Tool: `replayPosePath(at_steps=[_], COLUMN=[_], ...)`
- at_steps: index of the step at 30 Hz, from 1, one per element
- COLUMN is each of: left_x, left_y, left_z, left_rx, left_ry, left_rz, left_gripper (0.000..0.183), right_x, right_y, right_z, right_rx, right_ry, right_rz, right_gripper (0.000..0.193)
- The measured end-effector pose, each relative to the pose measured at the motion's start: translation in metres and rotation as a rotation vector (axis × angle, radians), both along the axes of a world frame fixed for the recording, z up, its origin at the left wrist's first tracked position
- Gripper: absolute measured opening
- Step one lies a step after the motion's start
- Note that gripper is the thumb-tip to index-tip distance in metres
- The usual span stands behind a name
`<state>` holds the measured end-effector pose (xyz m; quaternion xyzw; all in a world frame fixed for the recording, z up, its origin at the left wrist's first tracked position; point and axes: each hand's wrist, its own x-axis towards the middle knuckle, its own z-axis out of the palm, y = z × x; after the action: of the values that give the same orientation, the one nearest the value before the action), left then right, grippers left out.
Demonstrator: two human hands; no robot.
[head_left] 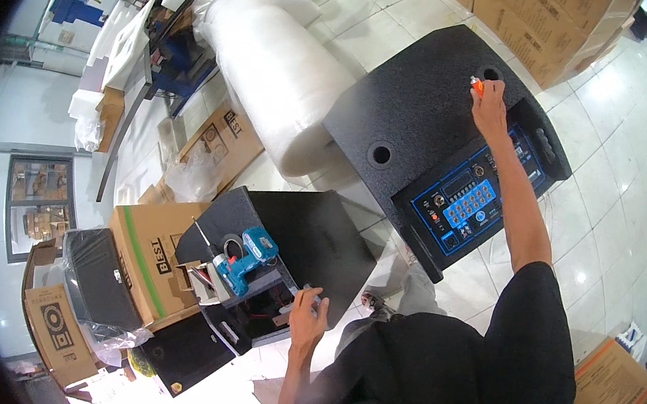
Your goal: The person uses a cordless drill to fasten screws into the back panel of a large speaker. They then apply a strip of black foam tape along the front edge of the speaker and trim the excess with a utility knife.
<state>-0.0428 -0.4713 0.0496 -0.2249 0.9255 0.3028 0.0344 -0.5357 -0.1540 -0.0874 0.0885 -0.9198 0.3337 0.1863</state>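
My right hand (491,108) is stretched out over the back of a large black speaker cabinet (422,109) lying on the floor, gripping a small tool with an orange handle (476,85) near a round hole (489,73). The cabinet has a blue control panel (467,204) with knobs and buttons. My left hand (308,312) rests on the edge of a smaller black box (311,240), fingers closed around a small object that I cannot make out. A blue cordless drill (247,258) lies on that box beside a roll of tape (232,244).
A big roll of bubble wrap (275,69) lies on the tiled floor behind the cabinet. Cardboard boxes stand at the left (150,254), top right (551,28) and lower right (612,390). White foam pieces (122,43) are stacked at the upper left.
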Motion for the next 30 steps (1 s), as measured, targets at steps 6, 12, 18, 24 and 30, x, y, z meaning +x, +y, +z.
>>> replayPosePath(at_steps=[6, 12, 18, 24, 30], left_x=[-0.024, -0.073, -0.057, -0.005, 0.070], left_y=[0.017, 0.034, 0.022, -0.013, -0.093], left_z=[0.015, 0.049, 0.082, 0.099, 0.117], left_rx=[0.026, 0.310, 0.354, 0.127, 0.727], left_ry=[0.016, 0.272, 0.399, 0.540, 0.689], left_rz=[-0.034, 0.130, 0.121, 0.011, 0.231], left_gripper=[0.025, 0.030, 0.032, 0.016, 0.016], right_x=[0.005, 0.218, 0.354, 0.399, 0.453], right_y=[-0.013, -0.140, -0.188, -0.210, -0.265], right_z=[0.004, 0.104, 0.164, 0.189, 0.240], right_rx=[0.048, -0.786, -1.445, -1.429, -0.414], right_ry=[-0.165, -1.000, -1.496, -1.587, -0.733], right_rz=[0.116, 0.577, 0.553, 0.617, 0.838], right_gripper=[0.020, 0.037, 0.025, 0.025, 0.039])
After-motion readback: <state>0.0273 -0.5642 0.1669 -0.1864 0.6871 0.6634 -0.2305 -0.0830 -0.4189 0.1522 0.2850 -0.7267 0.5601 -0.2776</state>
